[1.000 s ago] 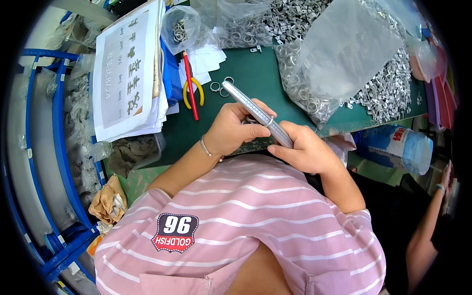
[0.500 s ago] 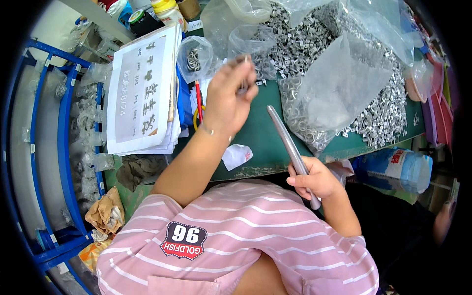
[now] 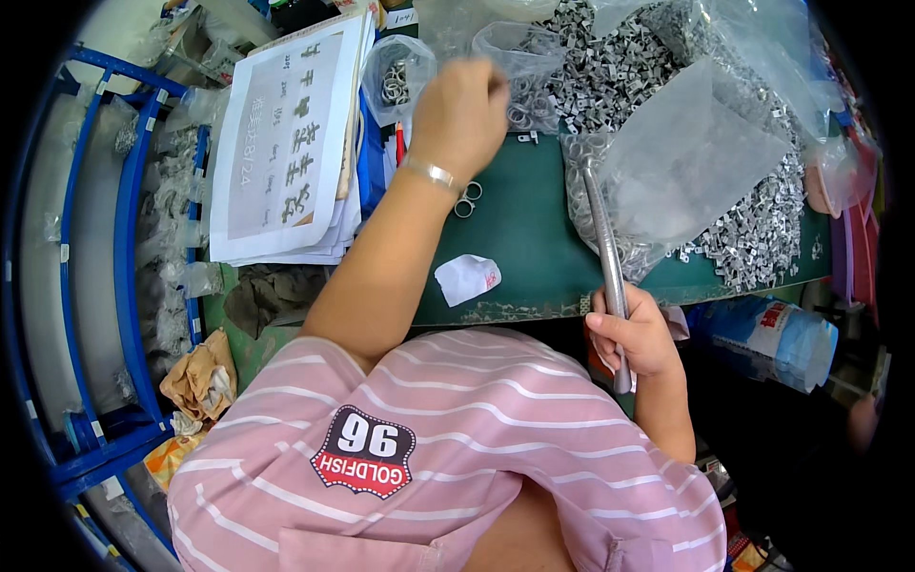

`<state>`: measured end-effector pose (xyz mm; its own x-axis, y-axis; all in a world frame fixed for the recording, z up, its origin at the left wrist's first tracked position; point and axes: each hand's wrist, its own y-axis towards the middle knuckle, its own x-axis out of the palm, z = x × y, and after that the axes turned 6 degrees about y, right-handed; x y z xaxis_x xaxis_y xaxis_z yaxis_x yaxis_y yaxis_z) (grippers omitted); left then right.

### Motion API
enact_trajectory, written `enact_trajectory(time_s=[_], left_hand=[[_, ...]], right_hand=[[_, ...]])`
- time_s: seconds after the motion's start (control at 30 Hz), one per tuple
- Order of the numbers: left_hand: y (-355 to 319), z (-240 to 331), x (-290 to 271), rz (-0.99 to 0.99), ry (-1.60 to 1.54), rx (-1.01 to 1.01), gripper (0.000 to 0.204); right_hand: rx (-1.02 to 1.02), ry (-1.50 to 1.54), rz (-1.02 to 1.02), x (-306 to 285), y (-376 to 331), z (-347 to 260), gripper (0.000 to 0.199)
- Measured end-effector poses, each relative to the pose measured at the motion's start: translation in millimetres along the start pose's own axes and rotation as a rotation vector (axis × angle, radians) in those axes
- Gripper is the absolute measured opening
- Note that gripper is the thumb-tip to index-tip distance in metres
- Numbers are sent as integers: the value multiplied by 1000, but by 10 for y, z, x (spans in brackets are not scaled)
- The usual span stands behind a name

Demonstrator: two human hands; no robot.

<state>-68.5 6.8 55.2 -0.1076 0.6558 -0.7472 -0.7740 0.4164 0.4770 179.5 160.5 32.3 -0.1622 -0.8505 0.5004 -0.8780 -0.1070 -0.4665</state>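
Observation:
My right hand (image 3: 640, 334) is closed around the thick lower end of a tapered metal rod (image 3: 604, 229). The rod slants up and away, its thin tip over the clear bag of metal rings (image 3: 591, 205). My left hand (image 3: 459, 119) is stretched far forward, beside the mouth of another clear bag with rings (image 3: 529, 105). Its fingers are curled and point away; their tips, and anything in them, are hidden. Near the left wrist, two loose metal rings (image 3: 467, 200) lie on the green table (image 3: 519, 248). A small metal clip piece (image 3: 528, 138) lies beyond them.
A big heap of small metal pieces (image 3: 610, 71) covers the far right, partly under clear plastic. Printed sheets (image 3: 281, 153) lean at left beside a small bag of rings (image 3: 396, 81). A crumpled white paper (image 3: 467, 278) lies near the front edge. Blue shelving (image 3: 133, 238) stands left.
My left hand has moved farther away, and two rings now show on the table near its wrist. The rod in my right hand has swung more upright, its tip now over the ring bag.

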Motion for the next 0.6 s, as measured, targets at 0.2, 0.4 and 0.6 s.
enact_trajectory(time_s=[0.2, 0.4, 0.6], left_hand=[[-808, -253, 18, -324, 224, -3, 14], [-812, -130, 84, -325, -537, -368, 17], [-813, -76, -76, -518, -1600, -856, 21]], right_hand=[[25, -61, -8, 16, 89, -19, 23], [52, -169, -2, 131, 160, -28, 22], [113, -356, 74, 162, 148, -24, 21]])
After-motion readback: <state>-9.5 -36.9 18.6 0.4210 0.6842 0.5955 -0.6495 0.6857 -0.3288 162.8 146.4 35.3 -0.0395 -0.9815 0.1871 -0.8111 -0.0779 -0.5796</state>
